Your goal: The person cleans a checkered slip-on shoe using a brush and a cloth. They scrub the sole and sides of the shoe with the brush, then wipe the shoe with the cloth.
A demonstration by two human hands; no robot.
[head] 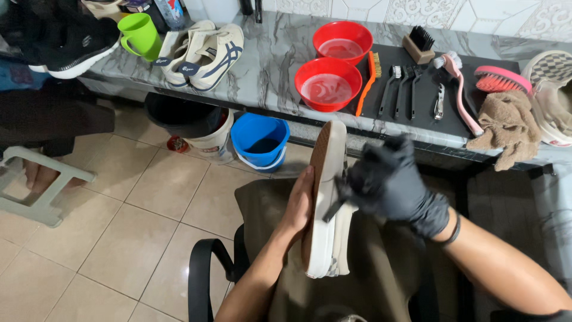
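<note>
Sneaker (pixel 326 214) is in our lap, up on its side, w/ the tan sole turned to the left and the white upper to the right. It sits over the brown cloth (pixel 369 268) on our knees, in front of the grey marble table (pixel 268 65).

We think it is light, easy to lift w/ one hand. The sole looks stiff and a bit rubbery, so not slippery there. The white side looks softer and may bend if we squeeze hard. It won't break. Best spot to hold looks like the sole edge and the middle of the shoe, where it is thick.

Our left hand (pixel 298 206) is bare. It lies flat along the sole side, fingers pointing up, pressing on the shoe to keep it steady. The grip is open, not wrapped round.

Our right hand (pixel 390 182) has a black glove on. It is curled at the white side of the shoe, near the top. The fingers look closed on smth small and dark, maybe a brush handle, but it's blurry so we can't tell what.

On the table: two red bowls (pixel 328 83) w/ water, brushes (pixel 405 89), a pink brush (pixel 500 77), a brown rag (pixel 506 125).
</note>
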